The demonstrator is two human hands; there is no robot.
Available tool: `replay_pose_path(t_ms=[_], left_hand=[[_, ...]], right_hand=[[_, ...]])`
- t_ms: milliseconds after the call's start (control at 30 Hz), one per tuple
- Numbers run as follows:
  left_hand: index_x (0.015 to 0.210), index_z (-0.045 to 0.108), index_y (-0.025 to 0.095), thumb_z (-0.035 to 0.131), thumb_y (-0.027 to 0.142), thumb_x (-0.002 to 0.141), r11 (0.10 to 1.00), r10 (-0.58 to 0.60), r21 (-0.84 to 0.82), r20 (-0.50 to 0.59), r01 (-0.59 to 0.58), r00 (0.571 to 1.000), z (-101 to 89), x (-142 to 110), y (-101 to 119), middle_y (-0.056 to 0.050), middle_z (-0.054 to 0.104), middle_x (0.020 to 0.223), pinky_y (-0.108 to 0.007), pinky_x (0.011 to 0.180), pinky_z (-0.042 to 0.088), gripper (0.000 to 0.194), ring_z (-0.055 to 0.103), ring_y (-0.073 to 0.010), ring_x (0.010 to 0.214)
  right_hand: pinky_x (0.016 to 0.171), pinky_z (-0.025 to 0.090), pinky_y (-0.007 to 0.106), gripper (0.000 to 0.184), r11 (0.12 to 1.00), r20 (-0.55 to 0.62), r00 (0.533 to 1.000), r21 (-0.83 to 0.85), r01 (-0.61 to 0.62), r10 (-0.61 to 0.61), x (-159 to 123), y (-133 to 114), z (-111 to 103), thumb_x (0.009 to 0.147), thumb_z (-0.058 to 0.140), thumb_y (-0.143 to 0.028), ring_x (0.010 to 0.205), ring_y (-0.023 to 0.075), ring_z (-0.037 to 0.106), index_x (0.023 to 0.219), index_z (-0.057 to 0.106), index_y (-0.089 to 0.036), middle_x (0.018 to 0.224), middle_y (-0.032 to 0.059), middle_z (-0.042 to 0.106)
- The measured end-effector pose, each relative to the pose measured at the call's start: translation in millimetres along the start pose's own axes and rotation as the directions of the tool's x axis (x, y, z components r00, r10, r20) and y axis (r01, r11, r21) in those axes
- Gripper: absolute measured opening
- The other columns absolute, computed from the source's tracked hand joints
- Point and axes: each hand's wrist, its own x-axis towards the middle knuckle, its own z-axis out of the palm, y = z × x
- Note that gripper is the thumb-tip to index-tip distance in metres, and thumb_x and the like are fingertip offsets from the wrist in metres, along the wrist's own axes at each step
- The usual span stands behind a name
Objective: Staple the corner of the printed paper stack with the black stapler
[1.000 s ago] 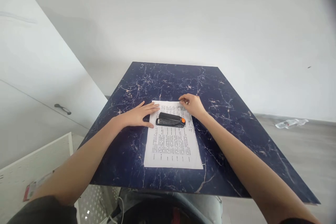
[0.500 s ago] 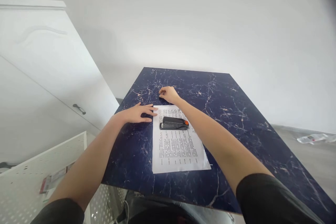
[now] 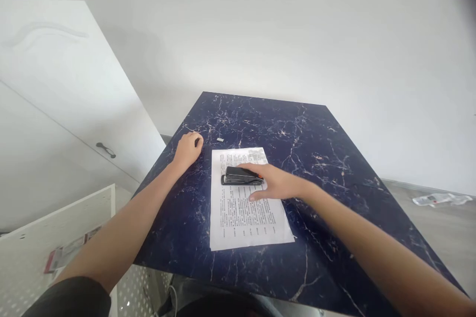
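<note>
A black stapler [image 3: 241, 176] with an orange-red patch at its right end lies across a printed sheet of paper [image 3: 245, 218]. My right hand [image 3: 274, 181] is around the stapler's right end from the right. Its fingers reach along the far side, and its thumb lies on the near side over the paper, visibly apart from the stapler. My left hand [image 3: 189, 149] rests on the table left of the paper, fingers curled in and thumb toward the index finger, with nothing visible in it. A small pale piece [image 3: 220, 139] lies on the table beyond the paper's top edge.
The dark blue marble-patterned table [image 3: 320, 158] stands near a white wall [image 3: 260, 25]. A white cabinet [image 3: 67, 79] with a dark handle rises on the left. Below it is a white perforated bin [image 3: 85, 218]. Clear plastic packaging [image 3: 441, 200] lies on the floor at right.
My right hand has come back from beyond the paper to the stapler, uncovering the small pale piece. My left hand has left the paper's edge, moved left and curled its fingers.
</note>
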Motion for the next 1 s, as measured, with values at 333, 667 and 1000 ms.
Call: replay_pose_path(t_ms=[333,667,1000], left_hand=[[0.156,0.051,0.01,0.041,0.075,0.094,0.735,-0.652,0.239,-0.012,0.635,0.758,-32.3,3.5,-59.1,-0.035,0.045,0.158,-0.076,0.108,0.037,0.09,0.043,-0.0571,0.144],[0.134,0.069,-0.002,0.032,0.07,0.098,0.793,-0.6,0.23,0.136,0.564,0.789,-24.8,9.5,-80.3,-0.034,0.067,0.134,-0.057,0.105,0.05,0.088,0.063,-0.0489,0.128],[0.131,0.07,-0.001,0.037,0.073,0.095,0.794,-0.597,0.224,0.114,0.565,0.794,-25.1,9.0,-79.4,-0.034,0.07,0.129,-0.061,0.104,0.05,0.089,0.064,-0.0497,0.125]], right_hand=[[0.075,0.055,0.037,0.03,0.966,-0.265,0.959,-0.201,-0.16,0.103,74.6,-31.4,88.4,0.088,0.065,-0.017,0.09,0.0285,0.074,0.116,0.066,-0.028,0.099,0.0038,0.078],[0.065,0.047,0.035,0.037,0.814,-0.488,0.863,-0.443,-0.374,0.131,-3.6,18.6,19.1,0.105,0.048,-0.042,0.064,0.0206,0.062,0.077,0.063,-0.024,0.068,0.0034,0.066],[0.061,0.038,0.035,0.031,0.513,-0.879,0.291,-0.064,-0.856,0.376,-186.0,141.3,-78.6,0.088,0.062,-0.041,0.06,0.0224,0.058,0.063,0.051,-0.026,0.059,0.0022,0.061]])
